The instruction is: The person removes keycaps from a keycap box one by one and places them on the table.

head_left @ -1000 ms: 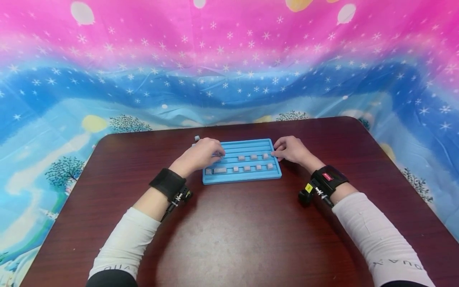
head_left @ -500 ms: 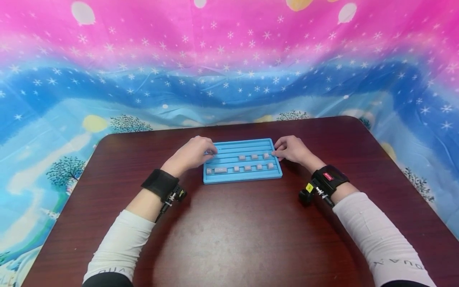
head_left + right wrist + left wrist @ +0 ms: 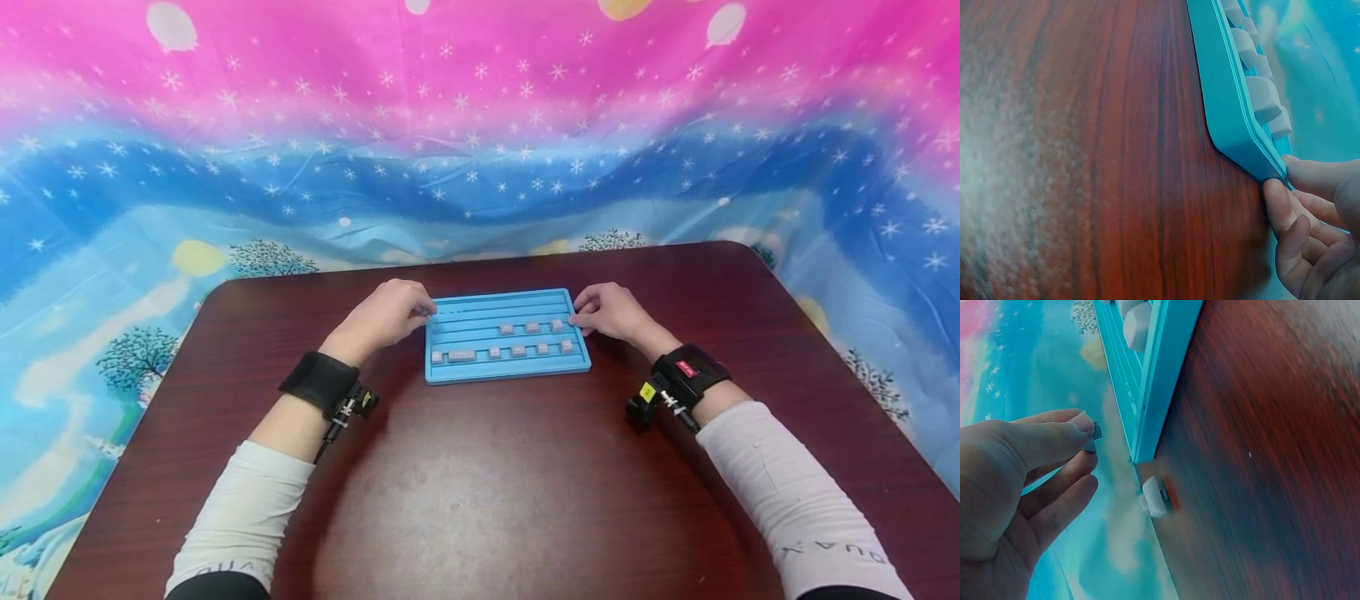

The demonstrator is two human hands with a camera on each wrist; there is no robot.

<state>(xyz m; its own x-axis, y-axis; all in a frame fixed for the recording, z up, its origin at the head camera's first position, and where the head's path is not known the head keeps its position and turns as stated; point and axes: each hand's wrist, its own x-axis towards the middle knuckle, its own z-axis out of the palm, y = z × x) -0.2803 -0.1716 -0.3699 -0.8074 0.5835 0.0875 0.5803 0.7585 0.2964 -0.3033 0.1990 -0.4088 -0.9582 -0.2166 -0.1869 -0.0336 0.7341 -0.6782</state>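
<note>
A light blue tray (image 3: 510, 376) with ridged rows lies on the table. Several grey keycaps, one of them long (image 3: 461, 356), sit in its front row, and three more (image 3: 532, 328) stand in a row behind at the right. My left hand (image 3: 386, 312), by the tray's left edge, pinches a small grey keycap (image 3: 1091, 442) between thumb and fingers. Another keycap (image 3: 1155, 497) rests on the table near the tray's corner, hidden in the head view. My right hand (image 3: 609, 312) grips the tray's right edge, thumb at the rim and fingers against the side.
A dark reddish wooden table (image 3: 487, 492) bears the tray near its back edge. Behind it hangs a pink and blue cloth (image 3: 480, 167) with snowflakes and trees. Black straps (image 3: 321, 383) with small cameras are on both wrists.
My left hand has moved left, from above the tray's left part to beside its left edge. It now covers the spot where a loose keycap showed. My right hand stays put.
</note>
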